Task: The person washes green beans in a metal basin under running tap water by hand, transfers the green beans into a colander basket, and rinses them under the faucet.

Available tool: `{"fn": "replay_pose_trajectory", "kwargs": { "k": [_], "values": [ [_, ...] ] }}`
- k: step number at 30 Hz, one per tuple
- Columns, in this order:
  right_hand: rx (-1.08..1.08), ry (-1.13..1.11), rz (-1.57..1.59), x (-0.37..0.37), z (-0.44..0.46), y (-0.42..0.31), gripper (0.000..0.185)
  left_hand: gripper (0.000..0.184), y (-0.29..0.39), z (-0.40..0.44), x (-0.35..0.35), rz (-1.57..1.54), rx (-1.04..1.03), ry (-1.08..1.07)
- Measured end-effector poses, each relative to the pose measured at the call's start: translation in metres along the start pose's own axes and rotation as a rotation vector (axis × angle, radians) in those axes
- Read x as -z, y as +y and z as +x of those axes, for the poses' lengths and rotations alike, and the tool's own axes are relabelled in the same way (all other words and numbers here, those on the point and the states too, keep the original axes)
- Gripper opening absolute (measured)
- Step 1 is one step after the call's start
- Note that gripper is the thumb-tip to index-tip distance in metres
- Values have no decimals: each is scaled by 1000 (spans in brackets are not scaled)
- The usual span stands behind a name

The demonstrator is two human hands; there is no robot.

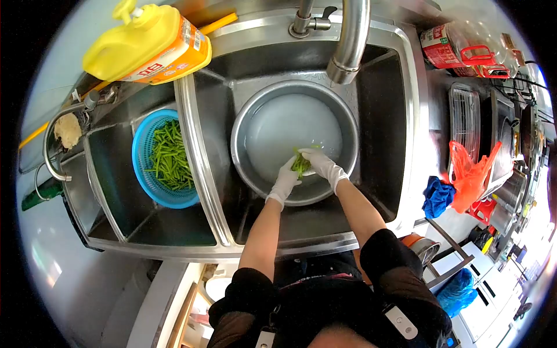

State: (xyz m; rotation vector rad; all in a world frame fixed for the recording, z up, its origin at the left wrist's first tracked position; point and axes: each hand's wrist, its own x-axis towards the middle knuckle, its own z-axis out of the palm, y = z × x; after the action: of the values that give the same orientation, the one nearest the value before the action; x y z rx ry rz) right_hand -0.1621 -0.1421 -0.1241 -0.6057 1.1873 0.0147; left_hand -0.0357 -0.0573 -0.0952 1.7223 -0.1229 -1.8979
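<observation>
Both my hands wear white gloves and meet over the near part of a round metal basin (pixel 239 156) of cloudy water. Between them is a small bunch of cut green vegetable pieces (pixel 300 165), probably green beans. My left hand (pixel 285 180) closes on the bunch from the left side. On the right, my right hand (pixel 322 165) has its fingers curled over the top of the same bunch. A few green bits float just beyond my fingers. In the left sink compartment, a blue colander (pixel 142 165) contains many more cut green pieces (pixel 171 156).
A steel faucet (pixel 348 46) hangs over the basin's far right rim. The metal divider (pixel 200 156) separates the sink compartments. A big yellow detergent bottle (pixel 151 46) stands at the back left. To the right are a red plastic bag (pixel 467 177) and a blue cloth (pixel 438 196).
</observation>
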Motion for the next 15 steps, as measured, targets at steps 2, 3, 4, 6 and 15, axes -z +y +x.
{"fn": "replay_pose_trajectory", "kwargs": {
  "k": [2, 3, 4, 6, 15],
  "values": [
    [50, -23, -21, 0, -3, 0, 33, 58, 0, -8, 1, -46, -26, -4],
    [56, -21, -34, 1, -5, -1, 33, 58, 3, -10, 1, -69, -45, -8],
    [62, -19, -47, 2, -9, -6, 34, 57, 4, -10, 3, -31, -58, -6],
    [-24, 72, -75, 0, -24, -21, 32, 56, -4, -2, 9, 45, -77, -3],
    [158, 109, -291, 5, 3, 29, 37, 42, -7, 9, -15, 105, -79, 52]
  ]
}}
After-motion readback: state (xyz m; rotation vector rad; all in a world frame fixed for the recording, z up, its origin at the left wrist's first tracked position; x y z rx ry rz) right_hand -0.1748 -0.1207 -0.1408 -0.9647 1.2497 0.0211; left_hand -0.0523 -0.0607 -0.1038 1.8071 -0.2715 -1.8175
